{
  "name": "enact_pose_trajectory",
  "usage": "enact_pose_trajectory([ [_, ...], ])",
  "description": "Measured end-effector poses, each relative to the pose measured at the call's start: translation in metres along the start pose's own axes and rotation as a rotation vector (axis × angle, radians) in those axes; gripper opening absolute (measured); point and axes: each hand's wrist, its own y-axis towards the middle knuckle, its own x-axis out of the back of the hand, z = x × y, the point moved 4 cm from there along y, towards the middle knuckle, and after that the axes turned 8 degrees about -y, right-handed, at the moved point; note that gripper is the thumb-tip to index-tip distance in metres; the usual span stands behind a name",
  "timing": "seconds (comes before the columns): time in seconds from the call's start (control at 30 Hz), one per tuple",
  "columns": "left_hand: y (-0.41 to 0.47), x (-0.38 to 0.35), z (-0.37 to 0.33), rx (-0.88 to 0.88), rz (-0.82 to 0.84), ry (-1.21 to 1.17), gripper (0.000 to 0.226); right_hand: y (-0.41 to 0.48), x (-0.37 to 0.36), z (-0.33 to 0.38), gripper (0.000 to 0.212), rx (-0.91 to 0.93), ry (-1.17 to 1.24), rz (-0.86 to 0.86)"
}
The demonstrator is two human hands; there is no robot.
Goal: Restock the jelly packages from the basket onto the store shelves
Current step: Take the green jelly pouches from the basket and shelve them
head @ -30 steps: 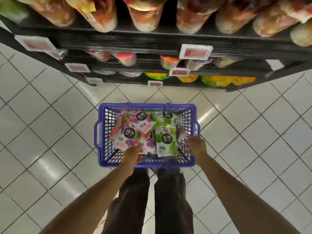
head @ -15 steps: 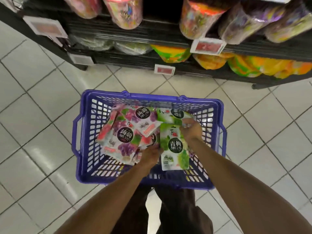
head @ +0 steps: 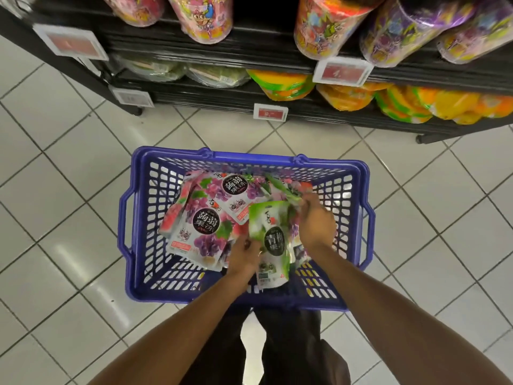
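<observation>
A blue plastic basket [head: 155,218] stands on the tiled floor below me, holding several jelly packages. Purple grape packages [head: 205,223] lie in its left half. A green jelly package [head: 273,240] is tilted up out of the pile. My left hand [head: 243,257] pinches its lower left edge. My right hand [head: 316,220] has its fingers curled at the package's upper right corner, where a second green package [head: 281,188] lies just behind. The black store shelves [head: 249,48] run across the top of the view.
Colourful cylindrical tubs [head: 330,26] fill the upper shelf; orange and yellow bags [head: 286,84] lie on the lowest one. Red price tags [head: 342,70] hang along the shelf edges. White floor tiles [head: 55,218] surround the basket. My legs [head: 277,343] stand behind it.
I have leaned closer to the basket. Both hands moved from its near rim into the pile, and the green package has been lifted and tilted upright between them.
</observation>
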Motion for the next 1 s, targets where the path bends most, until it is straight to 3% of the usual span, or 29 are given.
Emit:
enact_pose_trajectory([
  [0.1, -0.014, 0.026, -0.006, -0.088, -0.126, -0.023, 0.026, -0.032, 0.010, 0.011, 0.021, 0.101, 0.006, 0.042],
  [0.3, -0.005, 0.062, -0.016, -0.161, -0.266, -0.139, 0.020, -0.087, -0.019, 0.023, 0.024, 0.290, 0.125, 0.346],
  [0.37, 0.005, 0.065, -0.020, -0.138, -0.227, -0.039, 0.027, -0.088, -0.034, 0.024, 0.026, 0.176, 0.235, 0.402],
  [0.47, 0.017, 0.067, -0.022, -0.089, -0.182, 0.140, 0.054, -0.076, -0.042, 0.008, 0.032, -0.256, 0.501, 0.296],
  [0.57, 0.028, 0.070, -0.019, -0.033, -0.161, 0.138, 0.063, -0.066, -0.052, -0.013, 0.045, -0.452, 0.369, 0.443],
  [0.7, 0.031, 0.070, -0.017, 0.009, -0.146, 0.191, 0.059, -0.062, -0.054, -0.015, 0.047, -0.422, 0.404, 0.638],
  [0.87, 0.020, 0.064, -0.010, 0.018, -0.103, 0.186, 0.052, -0.065, -0.051, -0.008, 0.069, -0.354, 0.320, 0.625],
  [1.0, 0.018, 0.061, -0.005, -0.004, -0.073, 0.208, 0.044, -0.069, -0.060, -0.002, 0.062, -0.333, 0.216, 0.604],
])
